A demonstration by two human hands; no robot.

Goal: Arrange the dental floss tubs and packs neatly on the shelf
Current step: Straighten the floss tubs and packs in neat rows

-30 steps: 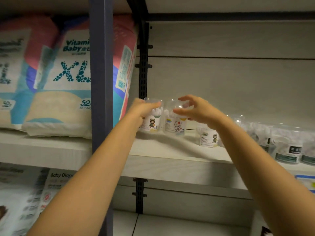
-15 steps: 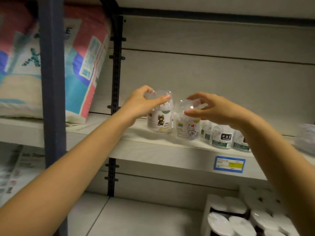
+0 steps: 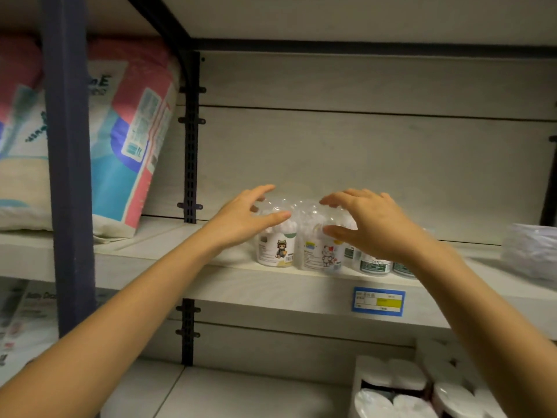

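Plastic tubs, two, upright and side by side on the shelf [image 3: 180, 251], near its front edge. Left grip [image 3: 241, 220] is spread over the cat-label tub [image 3: 275, 247], fingers straight, thumb lying on its clear dome, nothing clamped. Right grip [image 3: 373, 227] is spread the same way over the second tub [image 3: 319, 251]; I can't tell if it touches. Green-label tubs [image 3: 372, 263] sit just right of that, partly behind my wrist.

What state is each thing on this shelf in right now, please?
Left tub: upright on the shelf.
Right tub: upright, close beside it.
Left hand: fingers spread round left tub's top.
Right hand: fingers spread round right tub's top.
Diaper pack: tilted.
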